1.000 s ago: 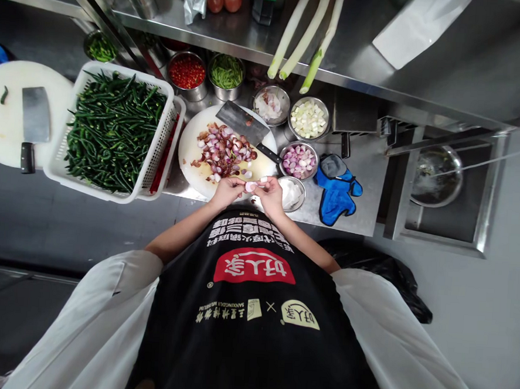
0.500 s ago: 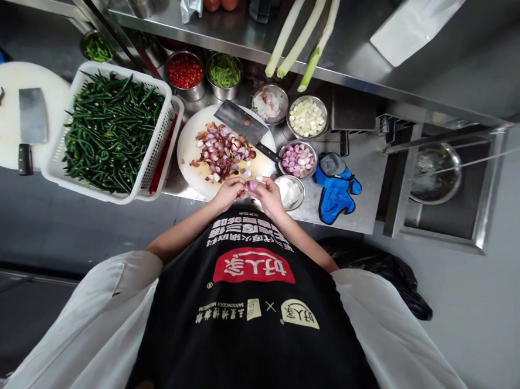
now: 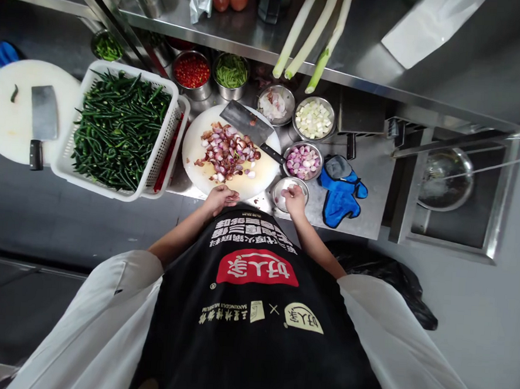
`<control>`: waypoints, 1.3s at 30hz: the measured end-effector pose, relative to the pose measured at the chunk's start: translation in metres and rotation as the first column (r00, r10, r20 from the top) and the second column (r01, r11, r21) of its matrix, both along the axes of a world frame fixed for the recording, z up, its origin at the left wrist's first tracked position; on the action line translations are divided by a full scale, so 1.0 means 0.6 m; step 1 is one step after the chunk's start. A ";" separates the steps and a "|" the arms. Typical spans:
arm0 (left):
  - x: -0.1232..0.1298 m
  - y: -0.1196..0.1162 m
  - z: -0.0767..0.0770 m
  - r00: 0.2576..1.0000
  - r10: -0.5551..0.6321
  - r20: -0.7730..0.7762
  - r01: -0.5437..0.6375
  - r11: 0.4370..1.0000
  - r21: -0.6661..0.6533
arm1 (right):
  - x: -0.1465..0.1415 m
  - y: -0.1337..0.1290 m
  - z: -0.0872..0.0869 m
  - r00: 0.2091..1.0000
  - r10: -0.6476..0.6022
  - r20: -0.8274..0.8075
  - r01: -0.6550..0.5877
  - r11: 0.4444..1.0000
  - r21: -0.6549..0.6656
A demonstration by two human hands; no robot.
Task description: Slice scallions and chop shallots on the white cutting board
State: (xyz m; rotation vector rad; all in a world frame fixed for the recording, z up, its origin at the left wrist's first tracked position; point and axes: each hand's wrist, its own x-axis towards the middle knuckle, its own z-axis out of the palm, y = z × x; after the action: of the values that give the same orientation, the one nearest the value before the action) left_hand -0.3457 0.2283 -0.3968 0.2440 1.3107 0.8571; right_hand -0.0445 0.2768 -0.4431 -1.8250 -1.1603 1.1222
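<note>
My right hand (image 3: 295, 201) is over a small metal bowl (image 3: 306, 204) at the counter's front edge, its fingers bunched and pointing down into the bowl. What is between the fingertips is too small to make out. My left hand (image 3: 221, 200) is at the front edge of the round white cutting board (image 3: 195, 173), fingers curled together; anything inside them is hidden. On the board lies a heap of shallots (image 3: 227, 148), some with brown skins. Behind the heap rests a cleaver (image 3: 247, 123), its black handle reaching over a bowl of peeled shallots (image 3: 304, 161).
A white basket of green chillies (image 3: 118, 130) stands left, beside another board (image 3: 9, 120) with a cleaver (image 3: 44, 114). Bowls of chopped scallion whites (image 3: 314, 118) and red chillies (image 3: 192, 72) sit behind. Blue gloves (image 3: 341, 193) lie right, before a sink (image 3: 456, 224).
My hands were together at the board's front edge with a purple shallot between them. They have parted: my right hand moved right over the small bowl, my left stayed near the board.
</note>
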 end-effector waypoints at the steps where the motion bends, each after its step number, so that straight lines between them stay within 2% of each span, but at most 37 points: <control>1: -0.007 -0.007 -0.009 1.000 0.019 -0.025 -0.020 1.000 -0.016 | 0.003 0.001 -0.004 0.997 -0.006 0.075 0.005 1.000 0.013; 3: -0.023 -0.018 -0.028 0.992 0.065 -0.106 -0.069 0.997 -0.031 | -0.013 0.005 -0.008 0.995 0.007 0.099 -0.009 1.000 0.021; 5: -0.042 -0.019 -0.043 0.965 0.102 -0.240 -0.103 0.995 0.006 | -0.051 0.011 -0.008 0.993 0.120 0.000 -0.120 0.992 0.032; 7: -0.064 -0.009 -0.052 0.897 0.080 -0.434 -0.044 0.995 0.092 | -0.098 0.015 -0.005 0.969 0.231 -0.087 -0.229 0.973 0.035; 8: -0.076 -0.001 -0.054 0.836 0.041 -0.547 0.039 0.990 0.134 | -0.119 0.015 -0.004 0.955 0.275 -0.111 -0.273 0.962 0.029; 10: -0.095 0.022 -0.057 0.655 -0.075 -0.752 0.280 0.948 0.149 | -0.153 0.012 -0.001 0.929 0.341 -0.140 -0.344 0.939 0.006; 13: -0.111 0.055 -0.059 0.357 -0.255 -0.899 0.599 0.801 0.011 | -0.174 0.001 0.001 0.902 0.401 -0.163 -0.411 0.911 -0.034; 16: -0.112 0.071 -0.064 0.144 -0.359 -0.922 0.732 0.666 -0.145 | -0.170 -0.009 0.000 0.894 0.421 -0.151 -0.436 0.896 -0.081; 18: -0.111 0.070 -0.067 0.070 -0.386 -0.920 0.748 0.631 -0.208 | -0.163 -0.015 -0.002 0.896 0.420 -0.142 -0.434 0.896 -0.094; 20: -0.110 0.064 -0.068 0.047 -0.393 -0.918 0.741 0.631 -0.232 | -0.158 -0.018 -0.003 0.900 0.412 -0.139 -0.426 0.900 -0.092; 24: -0.108 0.055 -0.065 0.055 -0.379 -0.924 0.708 0.667 -0.231 | -0.156 -0.020 -0.001 0.901 0.411 -0.137 -0.425 0.900 -0.096; 28: -0.098 0.044 -0.064 0.135 -0.332 -0.933 0.642 0.747 -0.173 | -0.162 -0.017 0.007 0.901 0.416 -0.121 -0.428 0.898 -0.100; 30: -0.091 0.035 -0.065 0.176 -0.326 -0.929 0.621 0.769 -0.152 | -0.166 -0.015 0.008 0.894 0.430 -0.123 -0.442 0.891 -0.102; 32: -0.087 0.026 -0.068 0.187 -0.349 -0.918 0.614 0.771 -0.168 | -0.170 -0.015 0.007 0.881 0.456 -0.123 -0.468 0.878 -0.101; 35: -0.090 0.018 -0.070 0.145 -0.419 -0.897 0.598 0.759 -0.258 | -0.171 -0.011 0.003 0.858 0.510 -0.066 -0.514 0.849 -0.119; 39: -0.099 0.020 -0.068 0.064 -0.471 -0.880 0.632 0.702 -0.329 | -0.171 0.018 0.001 0.851 0.481 0.209 -0.463 0.877 -0.131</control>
State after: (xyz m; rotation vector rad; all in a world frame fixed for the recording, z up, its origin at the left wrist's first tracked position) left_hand -0.4049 0.2401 -0.4376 1.5082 1.9994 -0.0201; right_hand -0.1471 0.2878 -0.4425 -1.8151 -1.8043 1.2499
